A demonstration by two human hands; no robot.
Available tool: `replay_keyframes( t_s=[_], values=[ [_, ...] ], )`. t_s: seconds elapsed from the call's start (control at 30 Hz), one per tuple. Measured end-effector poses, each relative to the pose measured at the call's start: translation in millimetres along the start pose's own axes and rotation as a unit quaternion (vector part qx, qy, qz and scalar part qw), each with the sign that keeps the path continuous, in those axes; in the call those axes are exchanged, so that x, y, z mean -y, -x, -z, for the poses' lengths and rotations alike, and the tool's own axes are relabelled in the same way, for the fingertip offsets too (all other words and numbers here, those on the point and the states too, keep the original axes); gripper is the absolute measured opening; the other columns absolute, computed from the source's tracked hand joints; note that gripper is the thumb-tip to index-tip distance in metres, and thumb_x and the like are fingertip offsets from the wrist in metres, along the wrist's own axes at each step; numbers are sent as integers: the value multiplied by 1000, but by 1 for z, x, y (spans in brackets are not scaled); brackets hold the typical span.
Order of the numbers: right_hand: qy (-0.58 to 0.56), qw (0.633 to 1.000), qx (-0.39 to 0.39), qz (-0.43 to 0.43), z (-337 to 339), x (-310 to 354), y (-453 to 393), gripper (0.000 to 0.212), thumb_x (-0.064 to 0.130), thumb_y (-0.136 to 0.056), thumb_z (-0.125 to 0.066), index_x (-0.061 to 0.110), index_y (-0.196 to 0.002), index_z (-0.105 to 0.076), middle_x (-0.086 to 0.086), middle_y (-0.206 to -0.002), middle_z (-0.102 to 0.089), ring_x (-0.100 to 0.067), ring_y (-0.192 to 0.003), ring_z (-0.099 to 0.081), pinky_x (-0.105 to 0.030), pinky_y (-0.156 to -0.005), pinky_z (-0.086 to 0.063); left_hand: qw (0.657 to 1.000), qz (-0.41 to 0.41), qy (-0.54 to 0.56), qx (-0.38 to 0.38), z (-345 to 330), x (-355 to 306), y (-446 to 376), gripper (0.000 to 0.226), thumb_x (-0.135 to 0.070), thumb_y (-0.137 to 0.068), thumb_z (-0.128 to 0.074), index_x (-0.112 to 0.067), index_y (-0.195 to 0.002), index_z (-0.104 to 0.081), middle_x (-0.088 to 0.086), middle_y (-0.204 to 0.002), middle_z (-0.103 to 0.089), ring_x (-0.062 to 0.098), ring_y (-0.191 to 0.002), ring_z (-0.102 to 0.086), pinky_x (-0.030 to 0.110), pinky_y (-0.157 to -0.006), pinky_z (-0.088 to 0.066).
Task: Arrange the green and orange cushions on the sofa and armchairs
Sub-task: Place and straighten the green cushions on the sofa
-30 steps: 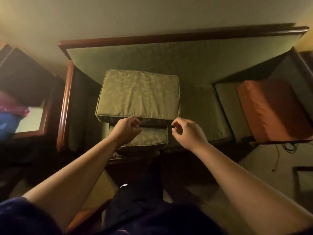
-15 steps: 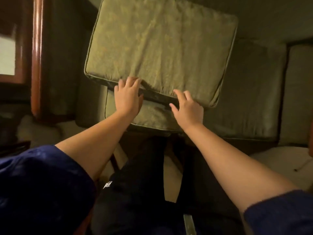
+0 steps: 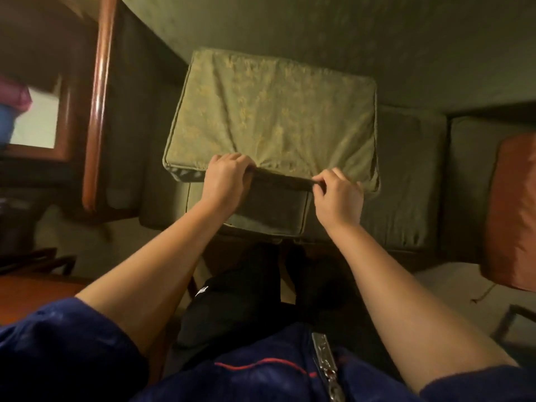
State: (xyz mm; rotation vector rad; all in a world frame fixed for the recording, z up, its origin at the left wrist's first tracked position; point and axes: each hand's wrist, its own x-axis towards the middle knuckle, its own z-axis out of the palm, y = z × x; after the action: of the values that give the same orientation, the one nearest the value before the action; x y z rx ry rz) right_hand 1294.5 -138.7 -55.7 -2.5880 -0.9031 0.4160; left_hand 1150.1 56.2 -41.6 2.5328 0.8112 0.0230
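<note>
A light green patterned cushion (image 3: 275,117) lies flat on top of another green cushion (image 3: 269,210) at the left end of the sofa (image 3: 406,181). My left hand (image 3: 224,178) and my right hand (image 3: 336,195) both grip the top cushion's near edge, fingers curled over the seam. The fabric between them is pulled taut. An orange cushion (image 3: 513,210) rests on the sofa seat at the far right, partly cut off by the frame.
The sofa's wooden armrest (image 3: 97,100) runs along the left. Beyond it stands a wooden side table (image 3: 37,123) with pink and blue items. The green backrest (image 3: 348,39) fills the top. My dark trouser legs (image 3: 246,300) are against the sofa front.
Both hands went from lying flat near the top cushion's front edge to clenching it. The view has shifted, and the orange cushion shows again at the right.
</note>
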Motion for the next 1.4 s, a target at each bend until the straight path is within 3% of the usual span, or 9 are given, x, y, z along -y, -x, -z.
replay_keyframes(
  t_s=[0.2,0.37,0.47,0.53,0.7,0.83,0.97,1.2,1.4],
  values=[
    [-25,989,-137,56,111,18,-38,10,21,-90,-67,22,-100,-68,4,-100,-68,-19,-90,-64,-43,-77,-54,991,-62,31,-111,97,-59,-40,17,-21,-91,-61,-15,-100,-74,3,-98,-73,26,-84,-66,39,-74,-52],
    [-14,976,-203,78,108,32,-86,21,23,-94,-62,15,-114,-63,-11,-121,-60,-29,-112,-59,-46,-91,-49,992,-28,5,-122,106,-61,-121,22,-35,-90,-56,-25,-101,-72,-2,-102,-72,29,-96,-64,38,-82,-43],
    [76,982,-138,108,79,26,-84,48,48,-99,-55,20,-138,-57,-18,-151,-41,-37,-148,-30,-58,-123,-17,990,-23,-21,-141,98,-58,-162,24,-36,-94,-55,-23,-106,-71,-3,-107,-71,27,-102,-59,37,-86,-39],
    [131,981,-104,102,66,21,-81,66,60,-97,-51,25,-153,-43,-17,-157,-33,-36,-153,-18,-57,-124,-2,989,-17,-49,-138,97,-57,-182,27,-36,-95,-55,-21,-112,-69,0,-116,-69,29,-110,-56,40,-95,-40],
    [111,986,-120,43,65,16,-116,65,49,-96,-57,16,-149,-42,-14,-144,-46,-32,-143,-36,-61,-122,-12,977,-88,-129,-144,93,-34,-166,56,-58,-97,-46,-19,-137,-53,13,-141,-47,36,-131,-42,50,-116,-26],
    [171,983,-51,35,66,5,-124,71,42,-75,-63,12,-137,-46,-14,-136,-49,-37,-129,-43,-58,-118,-17,955,-165,-244,-37,73,0,-140,90,-66,-81,-62,-7,-146,-41,16,-140,-45,38,-129,-40,52,-118,-20],
    [179,984,16,12,70,6,-125,54,17,-67,-77,18,-116,-54,-6,-113,-62,-33,-113,-50,-50,-98,-33,937,-170,-305,3,70,-10,-154,62,-40,-82,-71,-9,-128,-43,14,-124,-53,35,-113,-46,47,-101,-30],
    [149,986,-74,22,137,-17,-156,46,5,-64,-75,22,-105,-60,0,-100,-67,-31,-105,-56,-45,-91,-35,951,-210,-224,-28,92,-69,-197,40,-23,-85,-58,-11,-123,-52,14,-115,-62,38,-108,-51,48,-94,-35],
    [170,978,-123,12,215,-86,-188,49,3,-64,-79,19,-107,-61,-4,-98,-67,-33,-105,-56,-48,-92,-35,959,-211,-184,-40,70,-159,-243,48,-35,-87,-55,-13,-129,-51,12,-122,-62,38,-114,-51,50,-97,-36]
  ],
)
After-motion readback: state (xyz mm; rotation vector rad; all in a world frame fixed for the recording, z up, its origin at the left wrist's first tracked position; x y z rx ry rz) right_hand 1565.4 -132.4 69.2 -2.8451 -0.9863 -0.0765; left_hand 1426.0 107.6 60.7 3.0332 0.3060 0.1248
